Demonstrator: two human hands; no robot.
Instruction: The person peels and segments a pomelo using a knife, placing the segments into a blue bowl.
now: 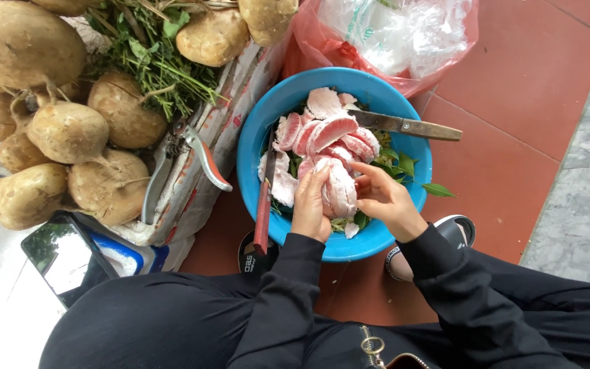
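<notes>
- Left hand (311, 203): bare, no glove, no ring or watch visible; black long sleeve (278, 301) ends at the wrist.
- Right hand (387, 200): bare, no jewellery visible; matching black sleeve, plain fabric, creased along the forearm.
- Lower body: black garment (158, 321) over both legs, unpatterned.
- Footwear: dark sandal with white trim (455, 232) at right; dark sole with pale markings (246, 256) near centre.
- Small metal ring and clasp (371, 346) at the near edge.

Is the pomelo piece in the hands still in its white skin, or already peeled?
Still mostly skinned. The pomelo piece between left hand and right hand looks whitish, while peeled segments in the blue bowl show pink flesh.
</notes>
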